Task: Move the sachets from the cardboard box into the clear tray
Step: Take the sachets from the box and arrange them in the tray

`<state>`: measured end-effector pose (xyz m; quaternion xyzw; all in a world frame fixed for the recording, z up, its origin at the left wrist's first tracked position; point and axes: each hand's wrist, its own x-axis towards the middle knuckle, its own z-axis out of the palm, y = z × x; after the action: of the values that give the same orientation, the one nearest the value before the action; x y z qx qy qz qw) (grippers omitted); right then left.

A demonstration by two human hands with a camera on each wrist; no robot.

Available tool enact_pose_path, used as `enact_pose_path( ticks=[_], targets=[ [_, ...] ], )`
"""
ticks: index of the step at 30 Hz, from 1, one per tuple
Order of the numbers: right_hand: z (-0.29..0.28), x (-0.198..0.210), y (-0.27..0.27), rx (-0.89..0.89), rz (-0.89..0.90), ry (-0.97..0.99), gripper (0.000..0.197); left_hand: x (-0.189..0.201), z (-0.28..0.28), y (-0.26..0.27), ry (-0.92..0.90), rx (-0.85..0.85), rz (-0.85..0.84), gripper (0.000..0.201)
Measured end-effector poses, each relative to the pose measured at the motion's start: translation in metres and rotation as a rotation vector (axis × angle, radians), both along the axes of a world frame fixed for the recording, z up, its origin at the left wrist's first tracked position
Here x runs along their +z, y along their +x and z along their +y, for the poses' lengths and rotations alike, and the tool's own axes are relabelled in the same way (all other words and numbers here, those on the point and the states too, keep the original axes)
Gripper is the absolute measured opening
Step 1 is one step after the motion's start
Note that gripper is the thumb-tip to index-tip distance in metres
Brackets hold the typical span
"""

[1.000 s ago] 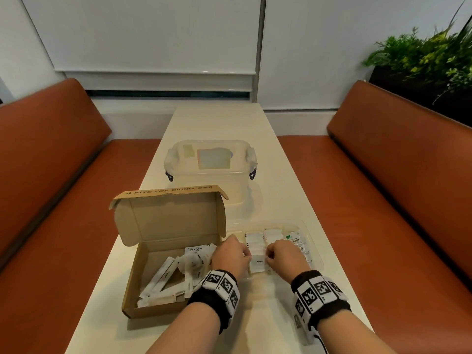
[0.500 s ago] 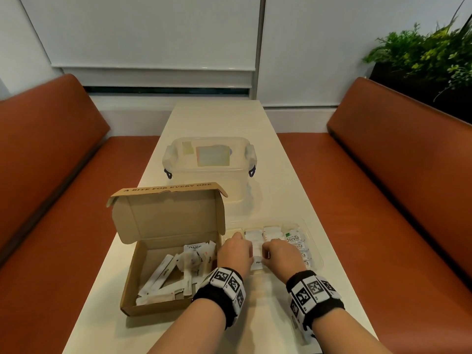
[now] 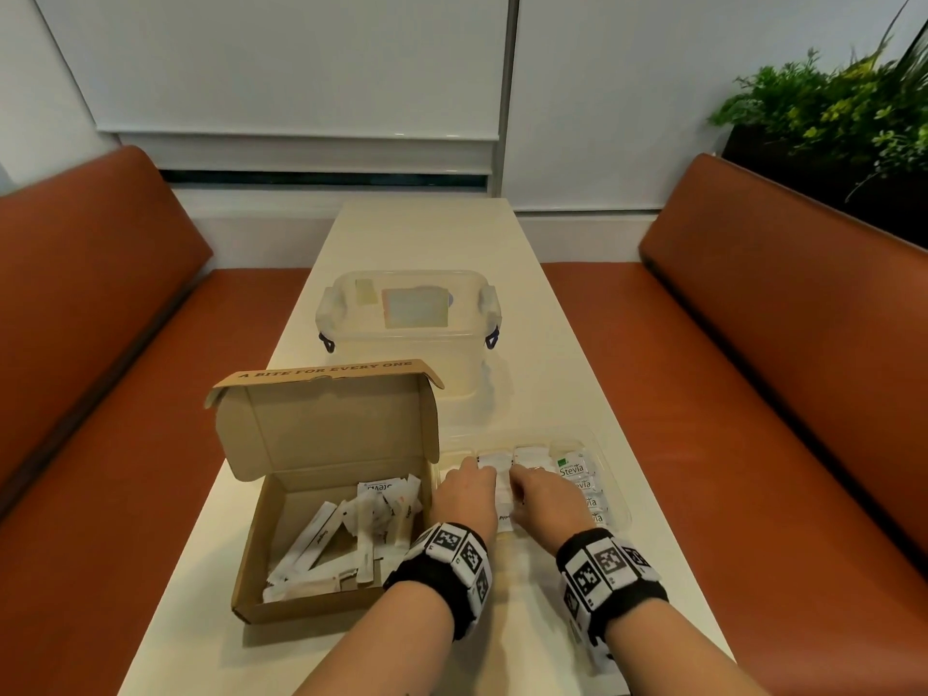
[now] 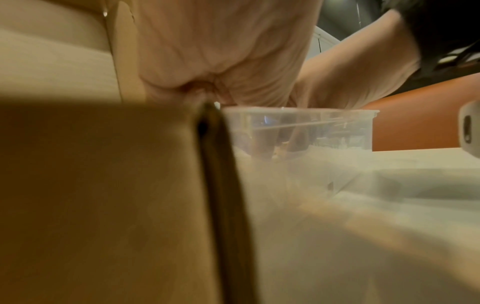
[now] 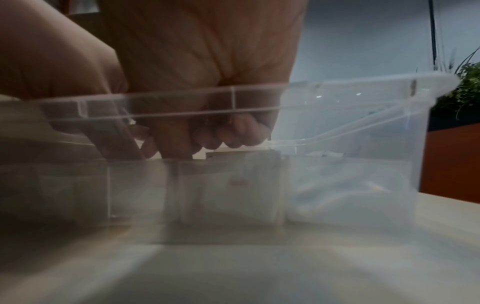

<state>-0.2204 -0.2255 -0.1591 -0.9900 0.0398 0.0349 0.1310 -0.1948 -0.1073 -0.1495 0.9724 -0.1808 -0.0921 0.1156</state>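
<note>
The open cardboard box (image 3: 249,570) sits at the table's near left with several long white sachets (image 3: 351,535) lying loose inside. Right of it stands the clear tray (image 3: 616,477), holding rows of white sachets (image 3: 494,460) and green-printed Stevia sachets (image 3: 572,469). Both hands are down in the tray's middle compartment. My left hand (image 3: 469,482) and right hand (image 3: 532,487) curl their fingers onto the upright white sachets between them. In the right wrist view, curled fingertips (image 5: 179,148) press on the sachet tops (image 5: 233,185) behind the tray wall (image 5: 363,115).
A lidded clear plastic container (image 3: 409,334) stands on the table just beyond the box and tray. Orange benches (image 3: 778,369) run along both sides of the narrow table. A green plant (image 3: 828,108) is at the far right. The box flap (image 3: 326,424) stands upright.
Both hands have slid a little farther along the middle compartment, staying close together on the white sachets. Box and tray have not moved.
</note>
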Motion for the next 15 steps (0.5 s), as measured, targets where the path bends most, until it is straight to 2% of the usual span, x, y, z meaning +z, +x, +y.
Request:
enact_pose_path(
  ticks=[6, 10, 12, 15],
  targets=[
    [0.001, 0.008, -0.005, -0.010, -0.018, 0.052, 0.020, 0.008, 0.003, -0.003, -0.086, 0.021, 0.038, 0.017],
    [0.010, 0.027, -0.009, -0.020, -0.094, 0.119, 0.024, 0.024, 0.026, -0.001, -0.260, 0.190, 0.059, 0.017],
    [0.022, 0.036, -0.009, -0.001, -0.108, 0.163, 0.024, 0.032, 0.046, 0.002, -0.245, 0.275, 0.111, 0.021],
    [0.051, 0.045, -0.009, 0.068, -0.081, 0.209, 0.024, 0.037, 0.082, 0.010, -0.118, 0.407, 0.174, 0.025]
  ],
)
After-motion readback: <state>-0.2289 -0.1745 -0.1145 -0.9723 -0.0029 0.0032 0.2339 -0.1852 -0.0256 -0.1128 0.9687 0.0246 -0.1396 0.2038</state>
